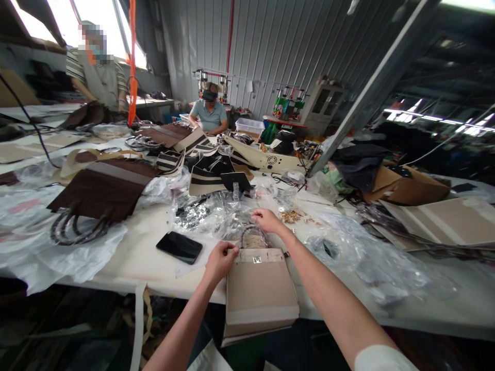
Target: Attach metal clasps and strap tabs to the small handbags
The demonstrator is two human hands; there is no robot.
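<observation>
Site: handbag workshop. Evidence: bench [141, 265] crowded with a beige handbag [263, 288], a dark brown tote bag [106, 188], gold-coloured metal fittings [292, 216] and clear plastic wrapping [377, 265]. Beyond it, a seated co-worker [211, 117]; green-framed machine [288, 107] at rear, before a ribbed metal wall [266, 41].

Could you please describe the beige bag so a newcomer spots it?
Go to the near edge of the white table, between the foreground forearms. The beige bag there has a shiny fitting; its pale front differs from the dark brown bag farther left.

Left of the slanting post [367, 88] stood a cabinet [320, 114], a ribbed grey wall [263, 46] and, farthest, bright windows [101, 13].
</observation>
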